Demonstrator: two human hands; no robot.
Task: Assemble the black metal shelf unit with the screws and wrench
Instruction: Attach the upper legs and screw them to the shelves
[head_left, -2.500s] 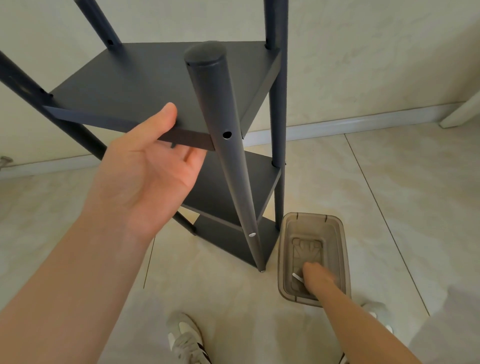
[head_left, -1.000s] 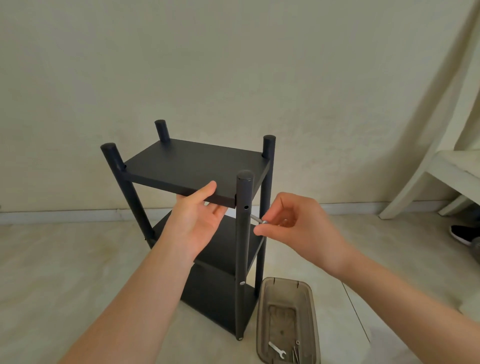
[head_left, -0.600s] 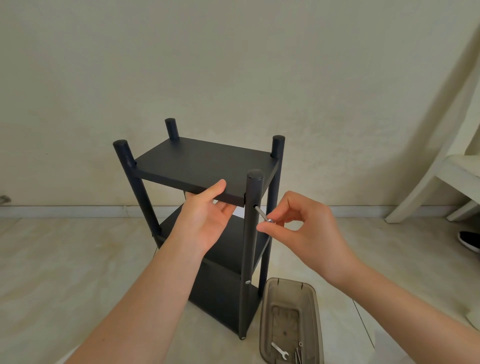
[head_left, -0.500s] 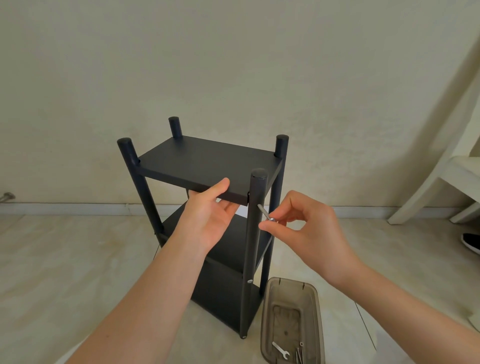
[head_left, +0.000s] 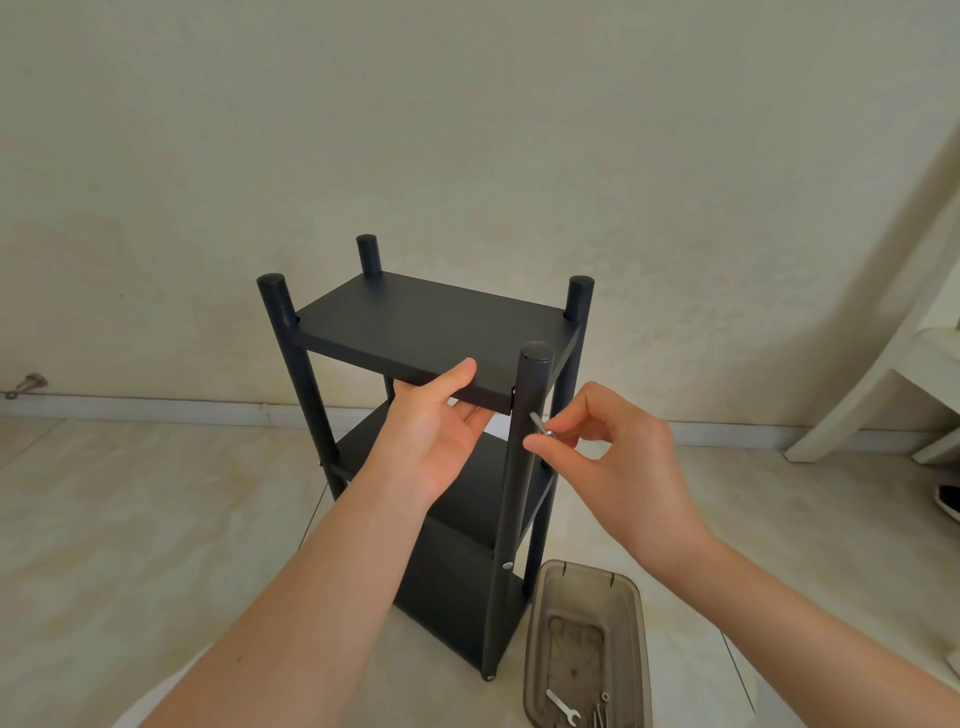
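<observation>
The black metal shelf unit (head_left: 431, 322) stands upright on the floor with three shelves and four round posts. My left hand (head_left: 436, 431) grips the front edge of the top shelf, thumb on top and fingers underneath. My right hand (head_left: 608, 457) pinches a silver screw (head_left: 540, 423) whose tip meets the side of the near right post (head_left: 527, 415) just below the top shelf. A small silver wrench (head_left: 563, 707) and several screws (head_left: 600, 714) lie in a brown plastic tray (head_left: 587, 587) on the floor.
The tray sits on the tiled floor right of the shelf's foot. A white chair (head_left: 883, 384) stands at the right by the wall, with a dark shoe (head_left: 948, 501) near it. A metal doorstop (head_left: 26, 385) sticks out at the left baseboard.
My right hand left the tray with a screw and rose to the near right post. The screw's tip now sits at the post's hole. My left hand kept holding the top shelf.
</observation>
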